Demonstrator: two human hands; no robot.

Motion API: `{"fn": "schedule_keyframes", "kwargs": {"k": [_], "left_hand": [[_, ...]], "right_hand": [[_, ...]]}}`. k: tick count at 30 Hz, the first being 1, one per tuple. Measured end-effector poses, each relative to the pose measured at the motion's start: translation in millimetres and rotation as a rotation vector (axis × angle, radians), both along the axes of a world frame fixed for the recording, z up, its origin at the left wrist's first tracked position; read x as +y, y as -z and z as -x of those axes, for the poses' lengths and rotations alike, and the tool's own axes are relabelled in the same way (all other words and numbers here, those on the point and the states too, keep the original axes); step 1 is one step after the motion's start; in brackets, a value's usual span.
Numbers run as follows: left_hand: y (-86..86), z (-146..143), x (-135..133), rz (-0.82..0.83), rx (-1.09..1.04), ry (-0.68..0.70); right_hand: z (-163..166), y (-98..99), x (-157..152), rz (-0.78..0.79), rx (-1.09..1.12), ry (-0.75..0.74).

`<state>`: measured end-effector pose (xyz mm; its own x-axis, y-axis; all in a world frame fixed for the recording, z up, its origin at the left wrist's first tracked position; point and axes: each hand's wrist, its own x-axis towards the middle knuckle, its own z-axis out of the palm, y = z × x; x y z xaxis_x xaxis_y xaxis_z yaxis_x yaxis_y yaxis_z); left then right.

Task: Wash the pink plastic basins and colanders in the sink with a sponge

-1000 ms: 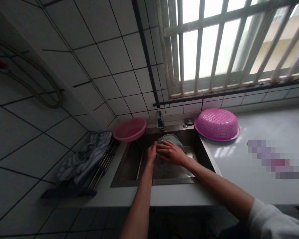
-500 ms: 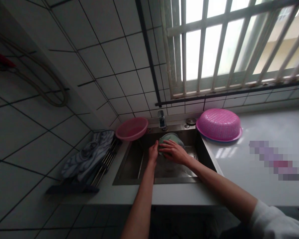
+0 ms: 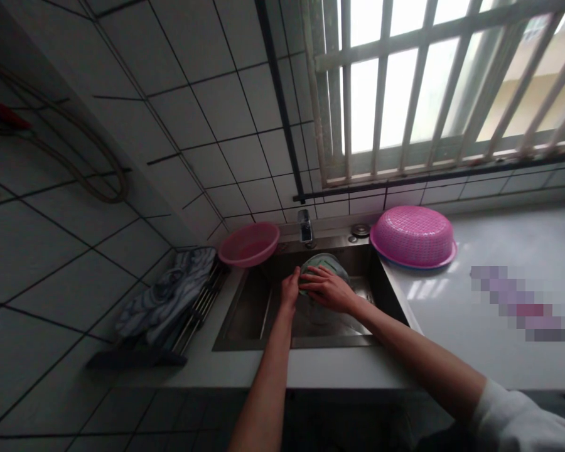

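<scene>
Over the sink (image 3: 245, 314) I hold a round, glassy, bowl-like dish (image 3: 338, 266), tilted, with its rim turned up at the far side. My left hand (image 3: 290, 287) grips the dish's left edge, fingers closed. Something green and soft, apparently a dishcloth (image 3: 321, 269), lies against the dish under my right hand (image 3: 328, 289). The right fingers are bent and pressed onto that cloth, and they cover part of it. The lower part of the dish is hidden by my hands. Behind the dish stands the faucet (image 3: 305, 227).
A pink basin (image 3: 250, 245) sits at the sink's back left corner. To the right, an upturned pink colander (image 3: 413, 237) rests on the white counter (image 3: 452, 351). A grey patterned cloth (image 3: 169, 289) lies over a rack (image 3: 200, 311) at left. A barred window is behind.
The fingers of my right hand and the green dishcloth have shifted slightly on the dish. My left hand keeps its grip in nearly the same place.
</scene>
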<state>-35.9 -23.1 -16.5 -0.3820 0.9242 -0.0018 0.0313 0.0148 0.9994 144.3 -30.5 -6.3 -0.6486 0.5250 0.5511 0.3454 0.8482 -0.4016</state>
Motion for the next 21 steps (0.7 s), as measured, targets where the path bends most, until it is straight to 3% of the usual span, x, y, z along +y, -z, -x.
{"fn": "schedule_keyframes", "kwargs": {"k": [4, 6, 11, 15, 18, 21], "left_hand": [[-0.4, -1, -1, 0.088, -0.006, -0.007], [-1.2, -2, -1, 0.102, 0.003, 0.005], [-3.7, -5, 0, 0.070, 0.133, 0.078], [-7.9, -3, 0, 0.038, 0.394, -0.018], [-8.8, 1, 1, 0.068, 0.441, -0.034], [-6.6, 3, 3, 0.093, 0.385, -0.026]], "right_hand": [[-22, 13.4, 27, 0.229, 0.186, 0.286], [-30, 16.2, 34, 0.283, 0.215, 0.346], [-15, 7.0, 15, 0.023, -0.008, 0.117], [12, 0.8, -9, -0.132, -0.141, -0.028], [20, -1.1, -15, -0.170, -0.159, -0.125], [10, 1.7, -5, -0.098, -0.086, -0.137]]}}
